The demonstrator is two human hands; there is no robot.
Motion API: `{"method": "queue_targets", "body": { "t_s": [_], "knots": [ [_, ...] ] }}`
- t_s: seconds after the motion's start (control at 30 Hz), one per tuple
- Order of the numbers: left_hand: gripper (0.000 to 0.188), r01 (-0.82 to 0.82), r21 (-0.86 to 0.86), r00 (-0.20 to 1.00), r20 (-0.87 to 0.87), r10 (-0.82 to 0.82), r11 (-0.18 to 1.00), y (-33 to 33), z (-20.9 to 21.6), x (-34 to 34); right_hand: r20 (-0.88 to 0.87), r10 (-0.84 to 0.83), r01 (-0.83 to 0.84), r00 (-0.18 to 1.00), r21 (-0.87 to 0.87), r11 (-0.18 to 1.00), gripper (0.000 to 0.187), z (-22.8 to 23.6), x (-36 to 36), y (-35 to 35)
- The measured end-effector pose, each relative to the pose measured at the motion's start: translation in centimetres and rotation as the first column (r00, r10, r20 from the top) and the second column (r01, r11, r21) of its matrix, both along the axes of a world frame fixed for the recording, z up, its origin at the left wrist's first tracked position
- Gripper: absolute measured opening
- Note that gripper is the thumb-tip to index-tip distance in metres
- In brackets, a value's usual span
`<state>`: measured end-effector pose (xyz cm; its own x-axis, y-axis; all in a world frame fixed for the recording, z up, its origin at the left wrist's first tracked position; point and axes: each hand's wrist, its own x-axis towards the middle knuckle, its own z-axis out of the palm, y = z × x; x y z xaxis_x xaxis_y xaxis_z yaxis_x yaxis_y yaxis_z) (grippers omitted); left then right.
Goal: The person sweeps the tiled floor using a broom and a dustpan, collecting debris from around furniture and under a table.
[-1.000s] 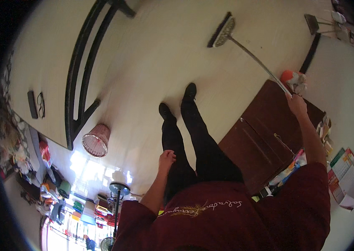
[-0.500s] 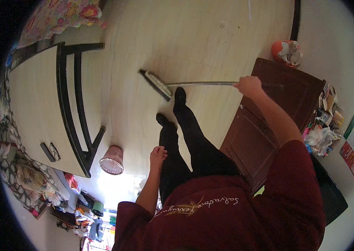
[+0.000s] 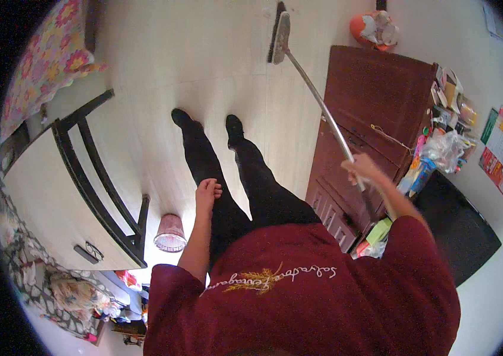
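The left hand (image 3: 207, 191) rests loosely curled and empty against the black-trousered thigh (image 3: 228, 207); the right hand (image 3: 361, 170) has its grip clenched around the long metal handle of a floor mop (image 3: 317, 98), beside the dark brown wooden cabinet (image 3: 370, 118). The handle slants away over the pale floor (image 3: 204, 59); its flat head (image 3: 279, 32) lies on the floor well ahead of the feet, near an orange bin (image 3: 373, 29).

We see a pale wooden floor (image 3: 162, 65), and we take the brown cabinet (image 3: 376, 101) standing on it as our landmark. Just beyond the cabinet's far corner sits an orange bag (image 3: 373, 29); left of that lies the mop head (image 3: 280, 35). Well left of the cabinet stand a white table (image 3: 49, 196) and a pink basket (image 3: 170, 233)
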<state>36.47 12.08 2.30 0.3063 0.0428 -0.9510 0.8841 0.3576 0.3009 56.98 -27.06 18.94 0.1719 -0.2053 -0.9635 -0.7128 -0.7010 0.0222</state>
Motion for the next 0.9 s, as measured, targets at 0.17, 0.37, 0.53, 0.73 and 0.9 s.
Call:
{"method": "queue_targets", "body": {
  "t_s": [0.17, 0.37, 0.53, 0.73, 0.9],
  "knots": [
    [0.019, 0.177, -0.037, 0.984, -0.014, -0.178, 0.983, 4.7, -2.9, 0.4, 0.063, -0.227, 0.229, 0.972, -0.023, 0.973, 0.024, -2.5, -12.8, 1.0],
    [0.02, 0.343, 0.115, 0.939, -0.015, -0.344, 0.932, 14.1, -0.4, 6.0, -0.119, -0.749, 0.754, 0.651, -0.012, 0.657, 0.02, -3.7, -15.8, 9.2],
    [0.023, 0.47, 0.146, 0.881, -0.13, -0.455, 0.87, 22.3, -3.0, 2.5, -0.336, -0.94, 0.994, -0.055, 0.069, -0.083, 0.012, -7.5, -16.3, 9.0],
    [0.023, 0.541, 0.123, 0.833, -0.219, -0.508, 0.832, 22.1, -1.5, 4.7, -0.189, -0.976, 0.984, -0.106, 0.125, -0.131, 0.024, -14.7, -12.0, 3.5],
    [0.021, 0.4, 0.079, 0.911, -0.15, -0.385, 0.913, 16.8, -0.8, 8.4, -0.135, -0.981, 0.983, -0.141, 0.1, -0.155, 0.031, -16.8, 1.9, 1.3]
  ]
}}
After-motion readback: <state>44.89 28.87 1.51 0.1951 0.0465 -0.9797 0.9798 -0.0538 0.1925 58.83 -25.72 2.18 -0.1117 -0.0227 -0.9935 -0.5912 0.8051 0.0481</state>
